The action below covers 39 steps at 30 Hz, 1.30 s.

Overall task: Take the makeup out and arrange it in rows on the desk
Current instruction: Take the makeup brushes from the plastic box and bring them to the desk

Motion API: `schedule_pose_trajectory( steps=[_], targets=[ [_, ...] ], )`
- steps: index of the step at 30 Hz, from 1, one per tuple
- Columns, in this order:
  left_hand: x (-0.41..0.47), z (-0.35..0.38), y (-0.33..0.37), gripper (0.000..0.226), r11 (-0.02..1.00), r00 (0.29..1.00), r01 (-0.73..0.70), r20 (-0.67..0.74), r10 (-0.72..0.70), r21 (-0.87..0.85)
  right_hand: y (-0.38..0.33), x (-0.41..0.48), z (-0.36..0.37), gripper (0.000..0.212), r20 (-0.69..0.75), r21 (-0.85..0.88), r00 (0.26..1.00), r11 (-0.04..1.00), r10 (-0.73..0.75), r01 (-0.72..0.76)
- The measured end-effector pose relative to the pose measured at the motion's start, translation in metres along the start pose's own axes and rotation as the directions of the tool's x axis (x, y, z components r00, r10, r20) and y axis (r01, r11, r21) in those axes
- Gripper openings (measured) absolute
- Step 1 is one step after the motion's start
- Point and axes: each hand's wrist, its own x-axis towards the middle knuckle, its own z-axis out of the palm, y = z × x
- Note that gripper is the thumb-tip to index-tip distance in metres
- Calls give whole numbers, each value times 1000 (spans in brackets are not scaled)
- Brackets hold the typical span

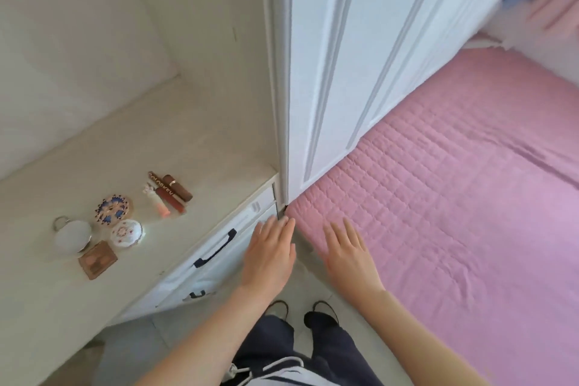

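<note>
Makeup lies on the cream desk (131, 147) at the left. Several lip tubes (170, 194) lie side by side at the back. In front of them sit a round patterned compact (112, 209), a white floral compact (126, 233), a round white mirror compact with a ring (72, 236) and a small brown square palette (97, 259). My left hand (270, 255) is held flat with straight fingers, in front of the white drawer fronts near the desk's right corner. My right hand (351, 255) is spread open beside it, over the edge of the pink bed. Neither hand holds anything.
White drawers with dark handles (215, 248) run under the desk. A tall white wardrobe door (354, 50) stands right of the desk. A pink quilted bed (454, 185) fills the right side. My legs and shoes (321, 313) stand on pale floor below.
</note>
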Motion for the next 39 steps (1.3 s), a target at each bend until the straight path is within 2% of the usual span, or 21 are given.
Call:
schedule_pose_trajectory(
  steps=[3,7,11,16,18,23,28,32,34,39],
  targets=[
    [0,-5,-4,52,980,982,-187,-3,188,61,-5,-24,5,52,-21,19,983,983,184,-183],
    [5,-11,-5,56,919,925,-374,-21,379,129,-17,-61,14,59,-59,135,890,887,452,-442],
    [8,-11,11,59,836,845,-533,45,532,130,-23,-109,28,61,-52,236,759,746,650,-623],
    [-9,0,57,63,712,716,-698,123,688,79,-27,-169,40,62,-37,279,567,553,823,-785],
    [-22,5,79,64,644,641,-764,164,750,43,-30,-193,44,64,-29,300,484,470,874,-830],
    [-67,21,144,60,402,381,-914,229,896,-57,-32,-262,62,66,-10,351,268,254,963,-901],
    [-112,43,209,55,271,235,-956,256,938,-112,-25,-328,85,61,15,412,145,126,989,-902],
    [-161,64,263,51,124,90,-978,200,976,-169,-20,-393,104,59,32,459,39,20,999,-888],
    [-188,75,289,49,72,39,-981,178,983,-182,-18,-425,111,58,32,490,-24,-36,999,-871],
    [-253,97,345,45,7,-27,-981,173,985,-194,-19,-494,132,58,81,509,-140,-162,987,-845]
  ],
)
